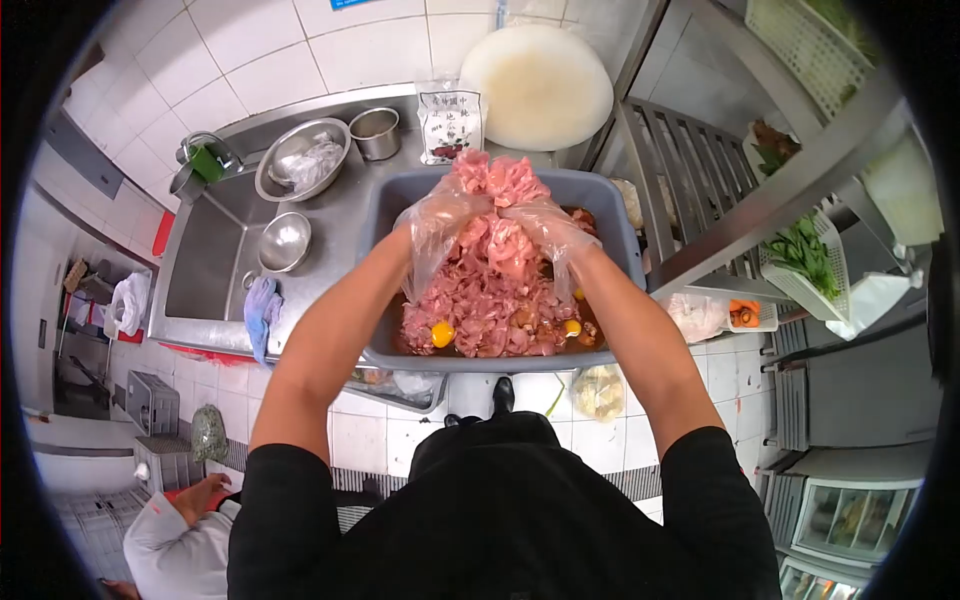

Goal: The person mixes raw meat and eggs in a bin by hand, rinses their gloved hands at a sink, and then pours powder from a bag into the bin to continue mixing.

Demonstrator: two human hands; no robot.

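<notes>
A deep grey plastic tub (490, 363) holds a large pile of raw sliced meat (490, 312) in brownish liquid. Egg yolks (443, 334) lie on the meat near the tub's front side. Both hands wear clear plastic gloves. My left hand (438, 218) and my right hand (548, 228) come together over the tub's far half, cupped around a heap of pink meat slices (503, 180) raised above the rest. More slices show between and below the hands. Some of the fingers are hidden by the meat.
Behind the tub stand a printed white bag (450, 125), a round cutting board (537, 88) and a metal pot (375, 134). Metal bowls (285, 242) sit left, beside the sink (212, 255). A metal rack (690, 170) rises close on the right. Another person's arm (200, 497) shows lower left.
</notes>
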